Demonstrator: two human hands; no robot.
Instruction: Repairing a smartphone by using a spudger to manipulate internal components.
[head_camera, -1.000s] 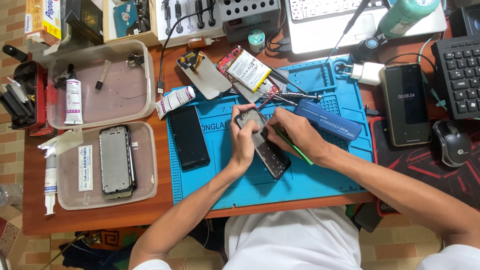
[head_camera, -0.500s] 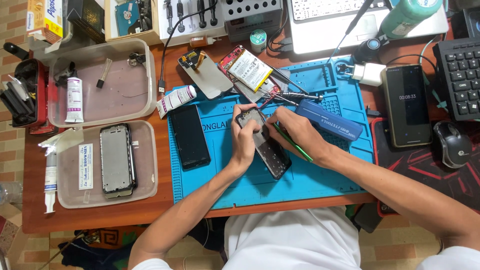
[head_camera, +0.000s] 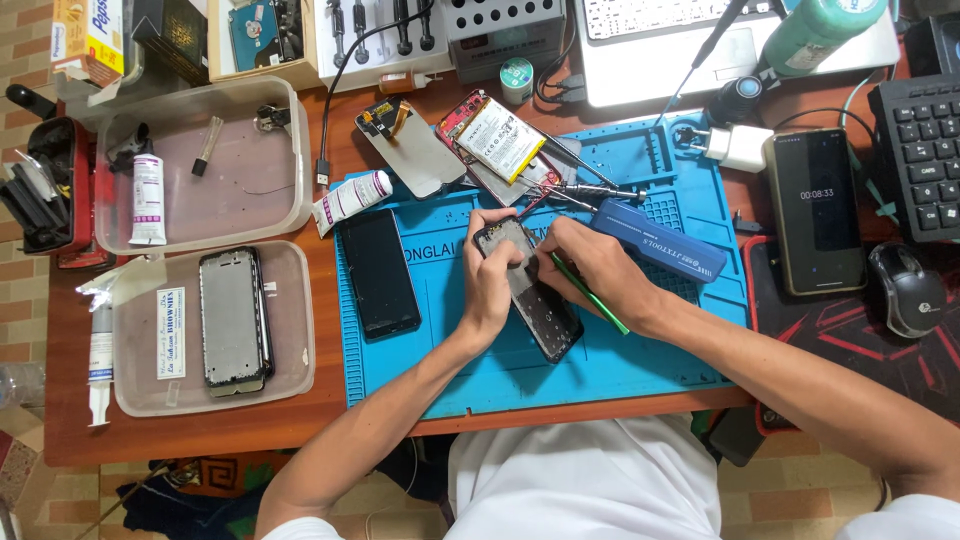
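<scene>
Hands are at the middle of the blue mat. Against the earlier views almost nothing has changed: the phone frame lies at the same slant and both hands keep their places, so the work appears to be fine and local, not a repositioning.

The left hand grasps the phone frame along its edge at nine o'clock, thumb and fingers clenched over its upper end. The right hand pinches a thin green tool, tip set at the frame's upper end, shaft trailing to five o'clock.

The frame rests on the mat, long axis running from eleven to five o'clock, lower end free of either grip. A dark phone lies flat at nine o'clock of the left hand, apart. A blue case sits just beside the right hand at one o'clock.
</scene>
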